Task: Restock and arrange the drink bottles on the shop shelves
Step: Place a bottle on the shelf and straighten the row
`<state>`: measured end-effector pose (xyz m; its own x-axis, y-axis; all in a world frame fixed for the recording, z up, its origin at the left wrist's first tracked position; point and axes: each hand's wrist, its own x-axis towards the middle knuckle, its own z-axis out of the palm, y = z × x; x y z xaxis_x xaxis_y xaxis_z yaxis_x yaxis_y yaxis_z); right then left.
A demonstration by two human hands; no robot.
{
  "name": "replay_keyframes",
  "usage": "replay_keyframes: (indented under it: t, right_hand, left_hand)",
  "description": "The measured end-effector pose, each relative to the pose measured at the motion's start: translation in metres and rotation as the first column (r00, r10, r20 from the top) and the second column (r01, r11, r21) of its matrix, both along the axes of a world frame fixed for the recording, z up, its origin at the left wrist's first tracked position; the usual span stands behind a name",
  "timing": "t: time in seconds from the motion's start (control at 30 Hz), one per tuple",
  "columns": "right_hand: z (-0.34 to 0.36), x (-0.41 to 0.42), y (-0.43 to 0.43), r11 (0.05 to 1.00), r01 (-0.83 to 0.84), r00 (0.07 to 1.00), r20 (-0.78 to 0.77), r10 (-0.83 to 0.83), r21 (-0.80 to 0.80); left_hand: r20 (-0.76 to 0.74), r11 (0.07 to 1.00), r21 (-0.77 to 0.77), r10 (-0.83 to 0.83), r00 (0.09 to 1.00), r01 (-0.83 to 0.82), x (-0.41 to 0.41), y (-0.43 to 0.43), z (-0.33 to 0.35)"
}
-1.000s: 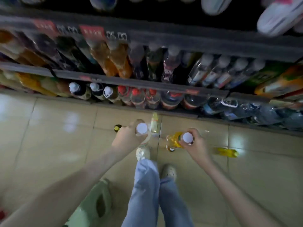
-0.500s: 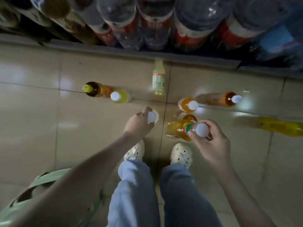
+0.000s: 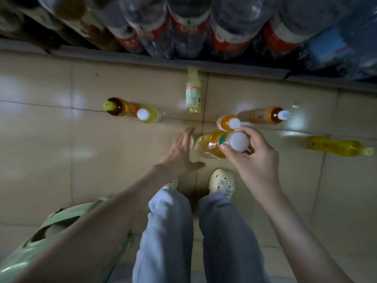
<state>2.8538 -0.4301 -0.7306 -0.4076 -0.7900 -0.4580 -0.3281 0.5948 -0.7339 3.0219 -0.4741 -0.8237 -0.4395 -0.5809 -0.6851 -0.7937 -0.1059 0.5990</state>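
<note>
The step in hand looks like gathering loose stock off the tiled floor (image 3: 40, 160) for the shelves. The right hand (image 3: 255, 158) pinches the yellow bottle (image 3: 208, 144) at its neck, thumb and fingertips curled round just under the white cap (image 3: 236, 141). This bottle is the marker for the rest. Just left of it, the left hand (image 3: 179, 152) hovers with straight, spread fingers and grips nothing. A pale sliver shows at the fingers, too hidden to name. Just beyond the yellow bottle is an orange bottle (image 3: 226, 123), with an amber bottle (image 3: 265, 115) beyond and to the right. A pale lime bottle (image 3: 193, 94) lies further beyond, near the shelf edge (image 3: 142, 60), under the big red-labelled bottles (image 3: 189, 27). Beyond and to the left are a small yellow bottle (image 3: 150, 114) and a dark bottle (image 3: 116, 107). Well to the right lies a long yellow bottle (image 3: 338, 148). Next, I judge, the free hand must close on a second bottle's neck, and both bottles must then be lifted to a matching row.
</note>
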Motion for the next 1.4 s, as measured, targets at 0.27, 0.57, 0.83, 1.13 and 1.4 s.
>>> replay_keyframes:
  t: [0.27, 0.57, 0.83, 1.13, 1.4]
  right_hand:
    - [0.262, -0.001, -0.05, 0.988, -0.015, 0.979, 0.201, 0.046, -0.155]
    - [0.471, 0.015, -0.078, 0.941, -0.074, 0.887, 0.409, 0.213, -0.329]
    - [0.539, 0.038, -0.105, 0.903, -0.261, 0.82, 0.415, 0.393, -0.34]
    - [0.569, 0.114, -0.177, 0.847, -0.466, 0.787, 0.317, 0.53, -0.257]
    - [0.597, 0.192, -0.241, 0.836, -0.483, 0.803, 0.25, 0.542, -0.261]
  left_hand:
    - [-0.125, 0.988, -0.064, 0.134, 0.983, -0.143, -0.001, -0.035, 0.291]
    - [-0.332, 0.953, 0.049, 0.299, 0.895, -0.3, 0.017, -0.035, 0.54]
    - [-0.445, 0.917, -0.03, 0.344, 0.827, -0.397, 0.04, -0.06, 0.626]
    - [-0.411, 0.92, -0.121, 0.296, 0.862, -0.374, 0.123, -0.143, 0.645]
    - [-0.228, 0.818, -0.555, 0.025, 0.973, -0.151, 0.2, -0.224, 0.679]
